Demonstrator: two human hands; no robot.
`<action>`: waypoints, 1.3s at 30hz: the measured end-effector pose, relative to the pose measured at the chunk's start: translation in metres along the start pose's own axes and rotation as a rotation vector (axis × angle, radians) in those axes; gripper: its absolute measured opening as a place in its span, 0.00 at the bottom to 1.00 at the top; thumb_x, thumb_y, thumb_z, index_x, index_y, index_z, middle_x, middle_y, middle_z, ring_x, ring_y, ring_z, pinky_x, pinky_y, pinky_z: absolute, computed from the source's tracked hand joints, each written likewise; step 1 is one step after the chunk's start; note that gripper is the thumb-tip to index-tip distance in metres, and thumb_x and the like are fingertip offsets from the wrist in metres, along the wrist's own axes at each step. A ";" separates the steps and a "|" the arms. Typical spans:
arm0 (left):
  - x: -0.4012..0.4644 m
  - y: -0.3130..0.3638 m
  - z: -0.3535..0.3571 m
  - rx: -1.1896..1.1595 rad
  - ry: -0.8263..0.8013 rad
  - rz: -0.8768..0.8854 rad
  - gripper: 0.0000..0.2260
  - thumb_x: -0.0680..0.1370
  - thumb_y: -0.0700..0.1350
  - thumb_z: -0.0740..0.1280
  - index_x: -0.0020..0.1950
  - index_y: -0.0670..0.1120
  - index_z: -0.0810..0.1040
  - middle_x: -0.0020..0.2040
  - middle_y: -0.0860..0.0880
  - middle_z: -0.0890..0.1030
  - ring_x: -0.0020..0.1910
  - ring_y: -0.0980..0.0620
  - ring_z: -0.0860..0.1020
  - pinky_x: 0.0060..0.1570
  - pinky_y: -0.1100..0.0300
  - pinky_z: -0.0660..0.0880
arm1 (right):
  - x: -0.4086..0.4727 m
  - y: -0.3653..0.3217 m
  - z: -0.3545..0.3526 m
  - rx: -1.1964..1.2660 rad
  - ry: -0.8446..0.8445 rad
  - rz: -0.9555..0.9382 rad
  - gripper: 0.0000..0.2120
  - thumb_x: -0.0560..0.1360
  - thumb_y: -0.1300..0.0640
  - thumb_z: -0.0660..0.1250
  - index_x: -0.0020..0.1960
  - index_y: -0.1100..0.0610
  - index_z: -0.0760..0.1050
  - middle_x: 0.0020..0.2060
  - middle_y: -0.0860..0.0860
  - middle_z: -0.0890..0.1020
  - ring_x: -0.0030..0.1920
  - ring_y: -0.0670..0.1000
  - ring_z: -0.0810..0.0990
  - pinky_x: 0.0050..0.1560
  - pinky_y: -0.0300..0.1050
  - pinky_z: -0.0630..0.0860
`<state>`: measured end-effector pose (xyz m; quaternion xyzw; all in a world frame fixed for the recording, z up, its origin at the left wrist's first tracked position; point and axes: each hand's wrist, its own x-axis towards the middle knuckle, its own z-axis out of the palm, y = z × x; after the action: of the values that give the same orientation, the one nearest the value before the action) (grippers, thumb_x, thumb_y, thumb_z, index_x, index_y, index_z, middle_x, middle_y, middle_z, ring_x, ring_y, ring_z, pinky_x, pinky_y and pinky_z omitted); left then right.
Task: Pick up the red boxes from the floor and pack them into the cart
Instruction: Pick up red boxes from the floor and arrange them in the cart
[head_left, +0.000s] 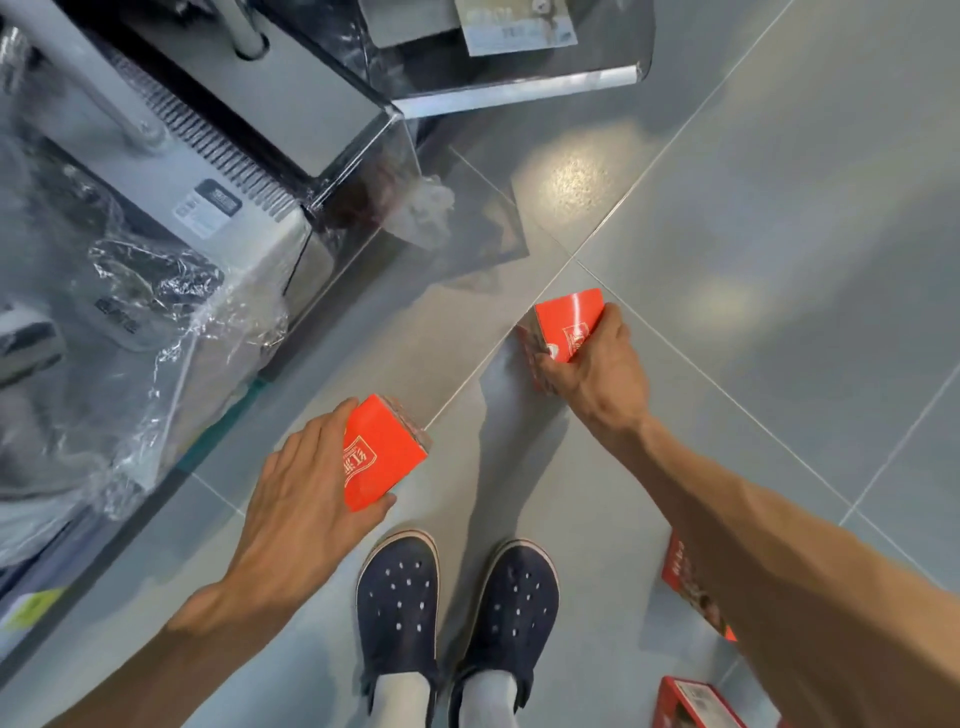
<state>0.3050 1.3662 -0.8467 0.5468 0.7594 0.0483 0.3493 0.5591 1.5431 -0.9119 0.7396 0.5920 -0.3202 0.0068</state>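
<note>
Boxes: one gripped in each hand, above the floor. Left hand (306, 483) wraps a red box (382, 452); right hand (592, 369) clasps another (569, 322), long axes running away from the wrists. Two more boxes (693, 592) lie on the floor under the right forearm. Cart: possibly the wrapped load (156, 291) left of the left hand; contents unclear.
</note>
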 end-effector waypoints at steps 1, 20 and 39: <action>0.000 0.004 -0.007 0.011 0.000 -0.003 0.43 0.67 0.57 0.77 0.75 0.56 0.57 0.64 0.53 0.72 0.60 0.47 0.72 0.57 0.49 0.69 | -0.006 -0.003 -0.010 -0.002 -0.004 -0.024 0.39 0.66 0.34 0.71 0.67 0.53 0.61 0.58 0.55 0.74 0.53 0.62 0.78 0.50 0.59 0.77; -0.166 0.257 -0.406 0.071 0.194 0.291 0.43 0.66 0.67 0.67 0.76 0.54 0.58 0.63 0.52 0.73 0.59 0.48 0.72 0.52 0.54 0.66 | -0.294 -0.217 -0.521 -0.088 -0.027 -0.506 0.43 0.67 0.36 0.73 0.75 0.41 0.54 0.59 0.46 0.74 0.55 0.54 0.77 0.51 0.51 0.74; -0.603 0.251 -0.577 0.003 0.817 -0.335 0.45 0.66 0.73 0.65 0.77 0.58 0.54 0.67 0.54 0.71 0.64 0.51 0.70 0.61 0.52 0.71 | -0.592 -0.452 -0.618 -0.356 -0.245 -1.423 0.47 0.63 0.27 0.68 0.76 0.40 0.53 0.67 0.43 0.72 0.61 0.49 0.75 0.57 0.48 0.75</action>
<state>0.2638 1.1229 -0.0110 0.3528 0.9133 0.2023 0.0227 0.3935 1.4029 0.0318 0.1242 0.9659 -0.2265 -0.0166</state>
